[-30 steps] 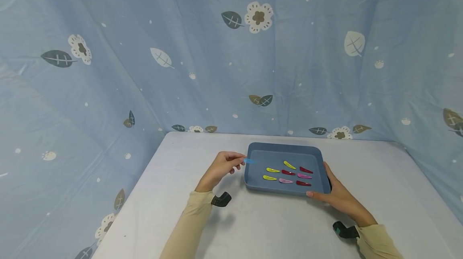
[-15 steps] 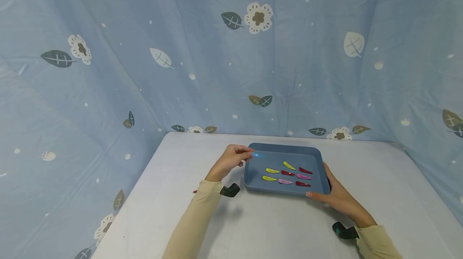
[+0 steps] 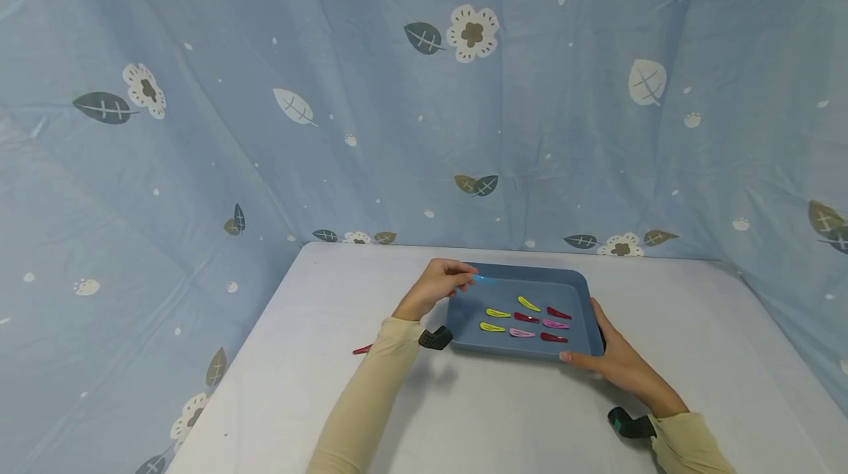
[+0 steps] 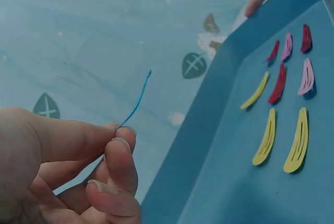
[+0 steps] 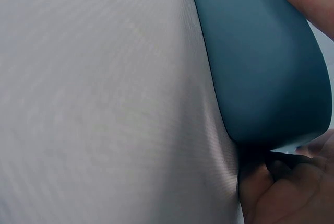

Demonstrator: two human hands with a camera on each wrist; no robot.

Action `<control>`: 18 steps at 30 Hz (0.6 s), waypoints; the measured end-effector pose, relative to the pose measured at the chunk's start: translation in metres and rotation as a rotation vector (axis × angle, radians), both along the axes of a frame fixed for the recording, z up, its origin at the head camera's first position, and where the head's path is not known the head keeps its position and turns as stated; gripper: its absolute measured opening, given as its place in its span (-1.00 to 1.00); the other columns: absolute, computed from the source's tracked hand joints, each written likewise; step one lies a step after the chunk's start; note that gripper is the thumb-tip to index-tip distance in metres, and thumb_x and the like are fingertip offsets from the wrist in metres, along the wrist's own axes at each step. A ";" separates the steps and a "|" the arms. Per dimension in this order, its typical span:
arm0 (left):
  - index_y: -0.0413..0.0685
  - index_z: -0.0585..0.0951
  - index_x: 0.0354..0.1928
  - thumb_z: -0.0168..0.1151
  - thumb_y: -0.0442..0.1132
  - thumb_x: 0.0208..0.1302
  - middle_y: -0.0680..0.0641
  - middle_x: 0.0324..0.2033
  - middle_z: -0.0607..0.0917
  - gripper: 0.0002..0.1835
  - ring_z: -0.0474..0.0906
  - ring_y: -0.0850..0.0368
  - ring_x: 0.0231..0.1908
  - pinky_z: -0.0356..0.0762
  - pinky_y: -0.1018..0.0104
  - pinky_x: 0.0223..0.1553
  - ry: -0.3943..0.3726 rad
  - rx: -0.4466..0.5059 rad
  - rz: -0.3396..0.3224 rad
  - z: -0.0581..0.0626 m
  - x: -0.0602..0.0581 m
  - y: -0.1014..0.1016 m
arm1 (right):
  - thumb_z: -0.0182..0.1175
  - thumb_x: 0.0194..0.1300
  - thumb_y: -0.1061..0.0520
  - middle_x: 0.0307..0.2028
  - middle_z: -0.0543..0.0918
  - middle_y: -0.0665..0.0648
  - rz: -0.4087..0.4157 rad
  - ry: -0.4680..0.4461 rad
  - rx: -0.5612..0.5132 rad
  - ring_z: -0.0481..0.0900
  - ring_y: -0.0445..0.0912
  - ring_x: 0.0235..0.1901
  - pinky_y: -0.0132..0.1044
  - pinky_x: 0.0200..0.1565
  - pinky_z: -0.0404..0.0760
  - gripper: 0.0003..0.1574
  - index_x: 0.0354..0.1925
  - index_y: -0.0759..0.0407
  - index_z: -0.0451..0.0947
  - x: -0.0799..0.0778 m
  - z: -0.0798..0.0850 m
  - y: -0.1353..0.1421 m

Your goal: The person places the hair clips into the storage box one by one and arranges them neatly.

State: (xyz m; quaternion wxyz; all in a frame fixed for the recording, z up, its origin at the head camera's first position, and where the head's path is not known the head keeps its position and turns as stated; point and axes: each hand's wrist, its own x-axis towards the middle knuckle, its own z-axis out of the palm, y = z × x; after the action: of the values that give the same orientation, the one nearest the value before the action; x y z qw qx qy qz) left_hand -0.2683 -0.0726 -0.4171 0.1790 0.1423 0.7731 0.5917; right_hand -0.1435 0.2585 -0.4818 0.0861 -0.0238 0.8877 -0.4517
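My left hand pinches a blue snap hair clip between thumb and fingertips, over the far left corner of a blue-grey tray. In the left wrist view the thin blue clip is seen edge-on, pointing away from the fingers. My right hand grips the tray's near right corner, thumb along the front rim and fingers along the right side. On the tray floor lie yellow clips, dark red clips and pink clips in loose rows.
A red hair clip lies on the white table, left of the tray and partly behind my left sleeve. A blue patterned curtain hangs behind the table and along its left side.
My left hand has moved right and away from me, carrying the blue clip from the tray's left rim in over its far left part. The red clip on the table has come into view.
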 end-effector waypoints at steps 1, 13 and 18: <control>-0.09 0.67 0.01 0.14 -0.22 0.39 -0.32 -0.02 0.67 -0.75 0.52 -0.39 -0.02 0.41 0.35 -0.42 0.001 -0.002 0.000 0.000 -0.001 0.001 | 0.39 0.10 -0.21 0.50 -0.26 0.42 -0.001 0.002 -0.001 -0.12 0.47 0.42 0.49 0.16 0.13 0.53 0.50 -0.14 -0.63 0.000 0.000 0.000; -0.19 0.66 0.02 0.21 -0.23 0.35 -0.03 -0.27 0.76 -0.72 0.61 -0.25 -0.08 0.52 0.13 -0.30 -0.022 -0.070 0.039 -0.010 -0.011 0.019 | 0.39 0.10 -0.20 0.51 -0.26 0.39 -0.001 0.007 -0.001 -0.13 0.45 0.43 0.47 0.17 0.14 0.53 0.49 -0.16 -0.63 -0.002 -0.003 0.002; -0.19 0.67 -0.01 0.21 -0.26 0.34 -0.04 -0.28 0.77 -0.74 0.63 -0.21 -0.10 0.50 0.16 -0.34 -0.042 -0.088 0.050 -0.015 -0.015 0.026 | 0.39 0.10 -0.21 0.51 -0.26 0.40 -0.005 0.004 0.008 -0.12 0.45 0.42 0.46 0.17 0.16 0.53 0.49 -0.15 -0.63 -0.001 -0.002 0.001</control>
State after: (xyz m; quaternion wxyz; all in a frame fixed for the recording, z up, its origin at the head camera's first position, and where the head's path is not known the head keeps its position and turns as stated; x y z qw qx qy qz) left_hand -0.2828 -0.0462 -0.4326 0.1866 0.1024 0.7978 0.5642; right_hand -0.1448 0.2594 -0.4838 0.0833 -0.0218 0.8897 -0.4483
